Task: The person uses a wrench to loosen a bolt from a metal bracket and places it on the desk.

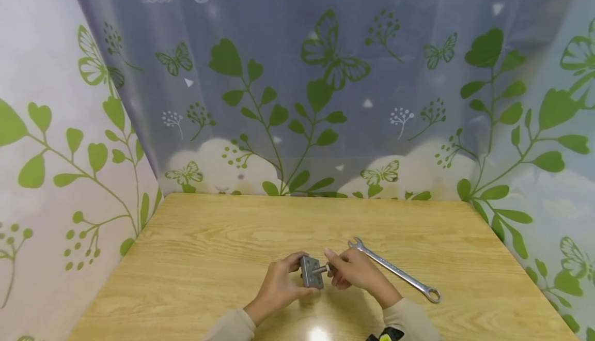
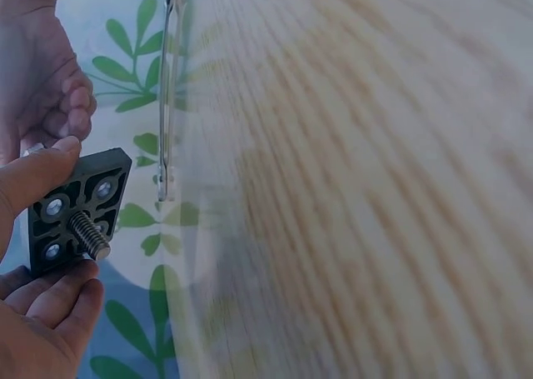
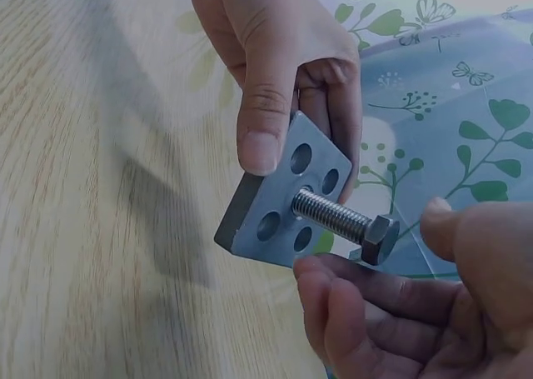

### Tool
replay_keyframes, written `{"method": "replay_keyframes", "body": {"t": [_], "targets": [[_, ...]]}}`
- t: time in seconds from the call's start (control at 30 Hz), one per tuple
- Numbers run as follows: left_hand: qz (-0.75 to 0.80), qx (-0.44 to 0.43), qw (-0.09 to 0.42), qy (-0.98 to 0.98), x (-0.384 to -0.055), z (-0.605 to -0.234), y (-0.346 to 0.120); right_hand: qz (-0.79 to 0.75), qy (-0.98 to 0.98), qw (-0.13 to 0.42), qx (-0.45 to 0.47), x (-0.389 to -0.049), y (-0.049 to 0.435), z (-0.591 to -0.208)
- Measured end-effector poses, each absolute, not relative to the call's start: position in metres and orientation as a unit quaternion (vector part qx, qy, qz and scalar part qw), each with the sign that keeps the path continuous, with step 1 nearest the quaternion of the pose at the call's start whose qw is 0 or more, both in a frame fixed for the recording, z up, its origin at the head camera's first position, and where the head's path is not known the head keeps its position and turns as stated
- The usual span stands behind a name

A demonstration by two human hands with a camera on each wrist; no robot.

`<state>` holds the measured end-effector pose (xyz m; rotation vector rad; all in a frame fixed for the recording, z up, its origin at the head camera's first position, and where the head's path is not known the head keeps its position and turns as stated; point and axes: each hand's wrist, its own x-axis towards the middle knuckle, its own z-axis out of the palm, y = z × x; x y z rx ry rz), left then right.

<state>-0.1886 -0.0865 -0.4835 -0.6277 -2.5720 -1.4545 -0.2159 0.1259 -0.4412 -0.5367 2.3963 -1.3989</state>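
My left hand (image 1: 280, 283) grips a square grey plate (image 3: 283, 191) by its edges, thumb on one side and fingers on the opposite side. A hex-head bolt (image 3: 335, 216) goes through the plate's middle, with several round holes around it. In the left wrist view the threaded bolt end (image 2: 89, 233) sticks out of the plate's dark, ribbed back. Beside the bolt head is my right hand (image 1: 359, 271), fingers loosely bent below the head and thumb apart from it. Whether a fingertip touches the bolt I cannot tell.
A combination wrench (image 1: 395, 268) lies slantwise on the wooden table (image 1: 223, 232), just beyond and right of my right hand. Leaf-and-butterfly patterned curtains (image 1: 279, 98) stand behind the table and at both sides.
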Motion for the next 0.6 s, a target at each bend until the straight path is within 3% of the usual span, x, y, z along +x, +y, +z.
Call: {"method": "replay_keyframes", "body": {"t": [0.17, 0.43, 0.6], "targets": [[-0.482, -0.205, 0.057, -0.850, -0.1881, -0.4835, -0.0872, -0.472, 0.842, 0.154, -0.210, -0.2160, 0.1252, -0.4400], [-0.486, -0.200, 0.050, -0.849, -0.1879, -0.4822, -0.0874, -0.422, 0.850, 0.084, -0.304, -0.2173, 0.1322, -0.4414], [-0.491, -0.202, 0.051, -0.846, -0.1876, -0.4818, -0.0870, -0.440, 0.839, 0.084, -0.310, -0.2157, 0.1336, -0.4424]]}}
